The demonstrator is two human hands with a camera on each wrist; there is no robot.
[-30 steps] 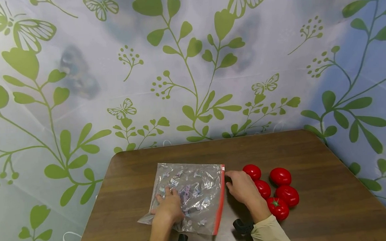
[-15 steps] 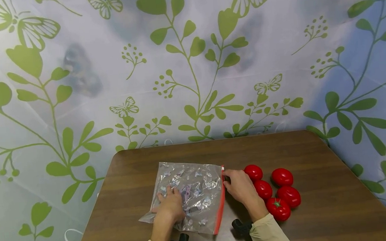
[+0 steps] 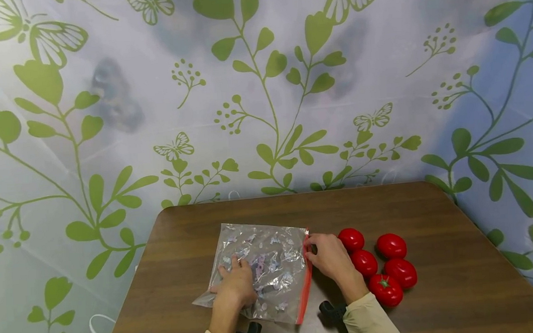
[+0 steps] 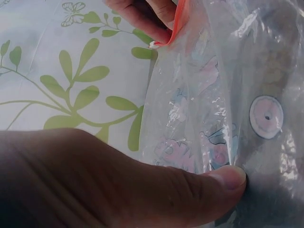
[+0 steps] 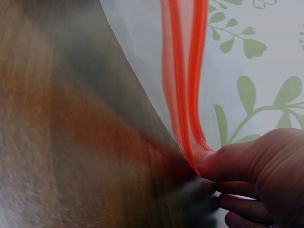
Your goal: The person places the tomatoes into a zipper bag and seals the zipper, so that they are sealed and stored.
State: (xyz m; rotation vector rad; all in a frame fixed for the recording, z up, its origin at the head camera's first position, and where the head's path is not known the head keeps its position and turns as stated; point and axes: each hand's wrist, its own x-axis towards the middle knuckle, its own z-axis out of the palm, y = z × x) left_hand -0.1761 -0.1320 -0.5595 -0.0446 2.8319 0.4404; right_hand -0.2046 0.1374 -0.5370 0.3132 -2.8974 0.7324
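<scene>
Right hand [image 3: 331, 257] pinching the red edge [image 3: 304, 295] of a clear plastic bag [image 3: 274, 266]
Left hand [image 3: 235, 288], grip apart, is pressing the bag.

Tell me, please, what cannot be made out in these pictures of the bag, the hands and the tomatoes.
Head view: part of the bag, covered by the left hand.
Head view: the printed figures, too small and crossed by glare.
Head view: the undersides of the tomatoes, hidden by their own bodies.
Head view: the sleeves, cut off at the bottom.
Right wrist view: the rest of the red strip, cut off by the top edge.
</scene>
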